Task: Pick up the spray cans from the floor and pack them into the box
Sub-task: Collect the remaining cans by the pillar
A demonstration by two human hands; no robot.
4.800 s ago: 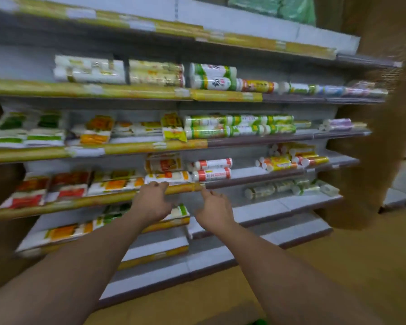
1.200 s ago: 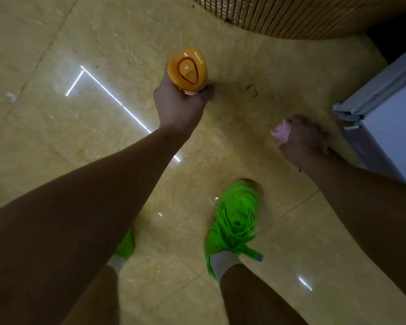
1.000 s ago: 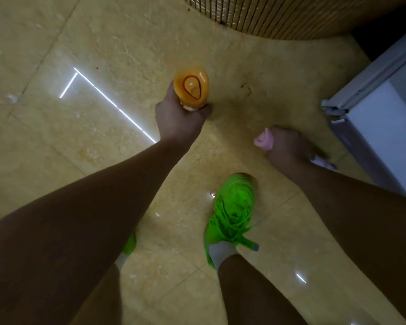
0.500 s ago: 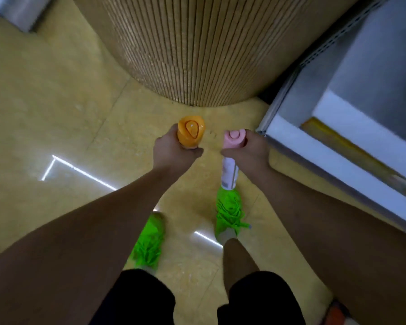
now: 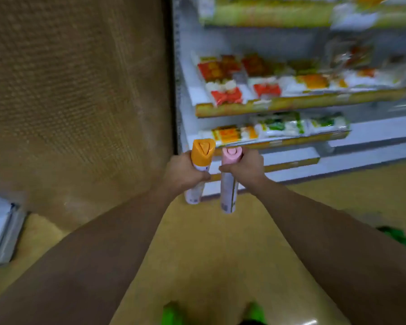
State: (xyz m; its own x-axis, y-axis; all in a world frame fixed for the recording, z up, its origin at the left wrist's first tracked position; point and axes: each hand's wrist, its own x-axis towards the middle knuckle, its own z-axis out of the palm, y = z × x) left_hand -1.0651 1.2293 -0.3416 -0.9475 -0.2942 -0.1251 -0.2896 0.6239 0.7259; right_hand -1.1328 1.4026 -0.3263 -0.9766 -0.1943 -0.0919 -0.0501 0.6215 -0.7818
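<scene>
Hands both carry cans upright, just beside each other: left hand [image 5: 185, 172] wrapped round the orange-capped can [image 5: 200, 167], right hand [image 5: 245, 168] round the pink-capped can [image 5: 229, 181]. No box shows; I'd keep both grips firm and cans apart while finding it.

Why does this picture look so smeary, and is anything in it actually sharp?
Head view: the shelves and the brown column are streaked with motion blur, labels unreadable; the orange-capped can and pink-capped can are crisper; dim yellowish light, with a glare patch on the floor; the wide lens bends the shelf lines.
</scene>
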